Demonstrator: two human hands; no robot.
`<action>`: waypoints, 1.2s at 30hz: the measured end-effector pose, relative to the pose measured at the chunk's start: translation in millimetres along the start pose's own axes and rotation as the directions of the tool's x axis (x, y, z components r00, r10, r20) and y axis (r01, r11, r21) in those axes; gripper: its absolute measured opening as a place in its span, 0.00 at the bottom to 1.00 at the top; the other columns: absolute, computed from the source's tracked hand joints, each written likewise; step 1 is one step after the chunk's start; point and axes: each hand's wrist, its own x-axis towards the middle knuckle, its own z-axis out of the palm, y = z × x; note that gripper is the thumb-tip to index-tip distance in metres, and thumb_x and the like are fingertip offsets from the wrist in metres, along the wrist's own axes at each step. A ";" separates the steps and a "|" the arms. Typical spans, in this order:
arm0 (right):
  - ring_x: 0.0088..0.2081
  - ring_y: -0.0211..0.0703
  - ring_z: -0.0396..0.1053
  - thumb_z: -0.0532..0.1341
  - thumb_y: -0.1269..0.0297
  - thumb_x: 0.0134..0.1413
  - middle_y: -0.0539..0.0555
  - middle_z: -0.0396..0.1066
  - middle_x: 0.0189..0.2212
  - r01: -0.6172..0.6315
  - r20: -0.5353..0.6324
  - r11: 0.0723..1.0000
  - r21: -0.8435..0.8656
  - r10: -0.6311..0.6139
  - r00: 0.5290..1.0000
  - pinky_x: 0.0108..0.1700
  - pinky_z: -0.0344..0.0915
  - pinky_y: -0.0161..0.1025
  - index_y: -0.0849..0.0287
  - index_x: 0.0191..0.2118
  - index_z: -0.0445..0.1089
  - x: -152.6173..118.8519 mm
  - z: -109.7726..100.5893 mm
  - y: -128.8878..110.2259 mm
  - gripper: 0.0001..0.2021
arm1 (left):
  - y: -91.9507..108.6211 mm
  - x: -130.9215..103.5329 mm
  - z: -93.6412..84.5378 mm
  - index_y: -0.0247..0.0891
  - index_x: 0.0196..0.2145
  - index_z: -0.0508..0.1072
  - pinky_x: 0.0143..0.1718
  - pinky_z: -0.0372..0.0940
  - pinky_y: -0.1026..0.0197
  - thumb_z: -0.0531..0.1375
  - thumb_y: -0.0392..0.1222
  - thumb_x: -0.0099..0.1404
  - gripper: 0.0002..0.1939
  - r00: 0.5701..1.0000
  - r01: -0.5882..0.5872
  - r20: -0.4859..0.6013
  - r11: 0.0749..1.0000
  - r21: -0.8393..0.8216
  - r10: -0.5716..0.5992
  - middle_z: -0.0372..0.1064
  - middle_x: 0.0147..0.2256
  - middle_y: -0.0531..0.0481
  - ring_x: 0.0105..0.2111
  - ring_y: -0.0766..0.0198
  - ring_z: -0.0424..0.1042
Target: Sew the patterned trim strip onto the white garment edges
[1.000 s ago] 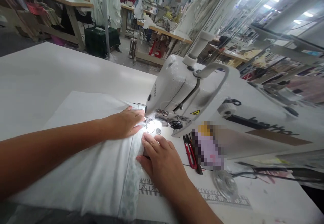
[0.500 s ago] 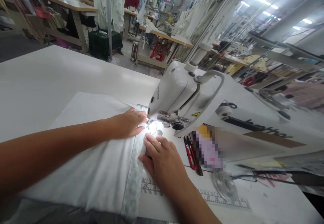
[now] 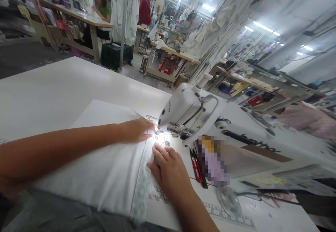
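A white fabric panel [image 3: 105, 176] with a pale leopard-spotted strip [image 3: 140, 193] along its right edge lies under the head of a white sewing machine [image 3: 181, 107]. My left hand [image 3: 139, 129] rests flat on the fabric just left of the lit needle area [image 3: 160, 138], fingertips close to the presser foot. On the near side of the needle, my right hand [image 3: 170, 163] touches the strip's right edge, its fingers stretched forward and its thumb apart from them. The needle itself is lost in the glare.
Red-handled thread snips [image 3: 196, 167] lie beside a blurred purple item [image 3: 215, 167]. A clear round disc [image 3: 229, 200] sits near the ruler marking [image 3: 215, 211] printed on the white table [image 3: 78, 81]. Across the aisle, a person in green [image 3: 105, 12] sits at another workbench [image 3: 91, 23].
The head view has tilted up, so more of the workshop and ceiling lights shows and the machine looks lower. Both hands keep nearly the same places beside the needle.
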 end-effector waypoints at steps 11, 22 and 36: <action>0.49 0.55 0.63 0.61 0.62 0.61 0.60 0.70 0.52 0.055 -0.082 0.992 0.118 -0.045 0.996 0.52 0.64 0.53 0.66 0.52 0.69 1.0 -1.9 -0.6 0.17 | 56.3 5.7 -40.5 0.33 0.38 0.73 0.39 0.64 0.52 0.59 0.56 0.64 0.21 0.934 0.301 -0.258 0.932 0.202 -0.246 0.75 0.35 0.43 0.37 0.51 0.74; 0.41 0.49 0.71 0.58 0.50 0.59 0.58 0.73 0.46 -0.333 -0.026 0.627 0.705 0.491 0.871 0.42 0.69 0.47 0.55 0.46 0.74 0.5 -27.8 -1.1 0.17 | 51.5 -35.2 -15.5 0.34 0.26 0.70 0.32 0.57 0.55 0.57 0.33 0.63 0.08 0.991 -0.085 -0.052 0.875 0.477 0.125 0.71 0.26 0.46 0.28 0.57 0.68; 0.17 0.28 0.42 0.73 0.55 0.38 0.39 0.48 0.16 0.052 0.248 -0.385 0.922 0.686 0.683 0.17 0.42 0.27 0.58 0.30 0.69 58.0 -34.3 -59.0 0.17 | 52.5 -66.4 4.8 0.36 0.23 0.66 0.33 0.55 0.56 0.54 0.35 0.66 0.13 0.962 -0.218 -0.069 0.894 0.392 0.265 0.67 0.23 0.49 0.25 0.61 0.63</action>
